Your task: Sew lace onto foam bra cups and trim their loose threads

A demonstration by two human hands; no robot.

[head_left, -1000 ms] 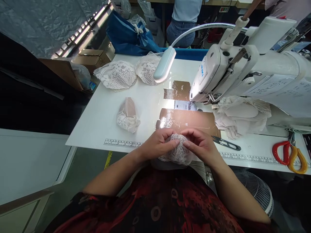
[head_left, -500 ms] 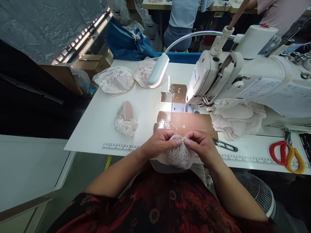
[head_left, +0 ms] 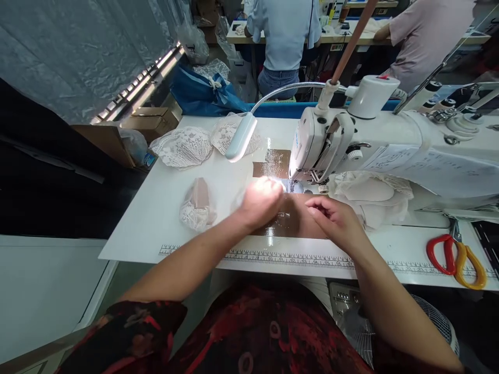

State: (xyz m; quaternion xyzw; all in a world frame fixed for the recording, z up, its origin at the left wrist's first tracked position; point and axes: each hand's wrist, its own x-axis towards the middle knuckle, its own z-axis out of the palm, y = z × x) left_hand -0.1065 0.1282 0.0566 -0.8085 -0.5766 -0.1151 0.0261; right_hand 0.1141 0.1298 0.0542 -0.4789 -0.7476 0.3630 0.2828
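My left hand is closed at the sewing machine's needle area, in the lamp's bright light. Pale sheer fabric of a lace cup shows at its left side; the fist hides the rest. Lower and to the right, my right hand hovers over the brown taped board, fingers loosely curled, a gap between thumb and forefinger, nothing visible in it. The white sewing machine stands just beyond both hands. A small lace-trimmed cup lies to the left on the white table.
Two larger lace cups lie at the back left, near the lamp. Pale fabric pieces are heaped under the machine arm. Red-and-yellow-handled scissors rest at the right. A printed ruler runs along the front edge. Two people sit beyond.
My left hand has gone forward to the needle area with the lace cup. My right hand has let go of it and moved slightly right. The black thread snips are now out of sight.
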